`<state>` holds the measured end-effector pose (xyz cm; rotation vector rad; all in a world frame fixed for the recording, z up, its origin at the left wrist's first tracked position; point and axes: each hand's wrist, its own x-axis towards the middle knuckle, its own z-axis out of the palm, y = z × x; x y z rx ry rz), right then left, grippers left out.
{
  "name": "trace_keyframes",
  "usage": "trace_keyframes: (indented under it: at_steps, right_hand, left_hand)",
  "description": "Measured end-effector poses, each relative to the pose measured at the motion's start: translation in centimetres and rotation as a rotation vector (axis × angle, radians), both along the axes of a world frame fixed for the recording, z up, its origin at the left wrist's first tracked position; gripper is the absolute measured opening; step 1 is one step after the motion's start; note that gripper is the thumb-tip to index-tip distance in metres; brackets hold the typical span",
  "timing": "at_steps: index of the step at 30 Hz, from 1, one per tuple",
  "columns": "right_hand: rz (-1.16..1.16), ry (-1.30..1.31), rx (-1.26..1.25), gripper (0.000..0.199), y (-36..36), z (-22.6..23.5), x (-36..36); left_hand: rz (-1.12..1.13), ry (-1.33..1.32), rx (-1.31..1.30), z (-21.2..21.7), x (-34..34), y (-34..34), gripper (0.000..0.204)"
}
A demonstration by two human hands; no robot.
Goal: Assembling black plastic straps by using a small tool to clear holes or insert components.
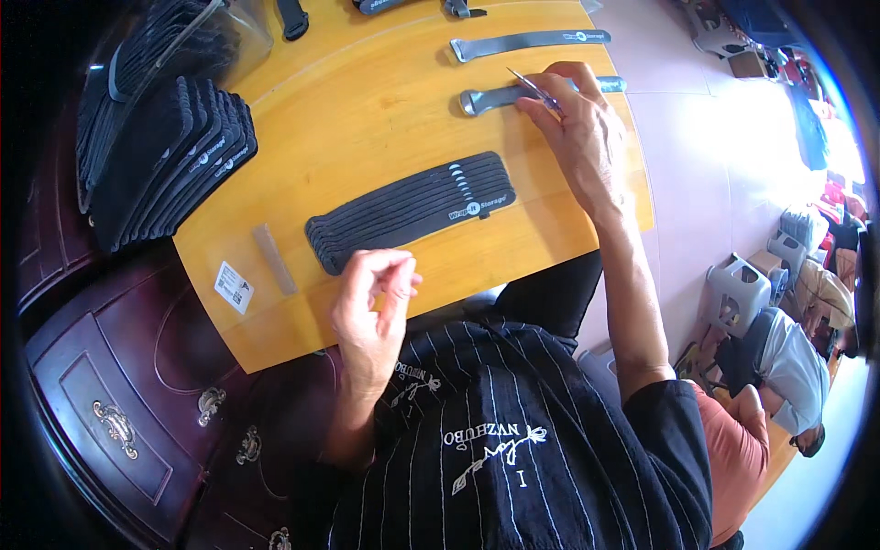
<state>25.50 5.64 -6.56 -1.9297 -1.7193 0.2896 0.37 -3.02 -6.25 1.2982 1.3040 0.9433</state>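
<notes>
Wood tabletop [367, 119]; top straps [417, 5] cut off

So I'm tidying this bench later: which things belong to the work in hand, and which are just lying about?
In use:
- right hand holding thin tweezers on a grey strap
- left hand, fingers pinched, above the fanned stack of black straps

Lying about:
- second grey strap
- black strap piles
- small white label
- flat grey strip

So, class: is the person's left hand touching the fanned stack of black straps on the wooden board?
Apart. The head view shows the left hand raised with fingertips pinched together, and bare wooden board visible between it and the fanned stack of black straps.
</notes>
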Motion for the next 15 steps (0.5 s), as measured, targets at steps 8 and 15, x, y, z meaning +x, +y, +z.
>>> trace_keyframes:
  at_steps: [8,15]
  right_hand:
    - [-0.083,0.327,-0.173,0.02,-3.5,1.3,0.3]
    - [0.181,0.448,-0.232,0.017,-11.4,4.6,-2.1]
  left_hand:
    - [-0.187,0.04,0.038,0.0,2.3,-0.8,0.011]
    - [-0.105,-0.055,0.157,2.1,4.2,0.0,0.031]
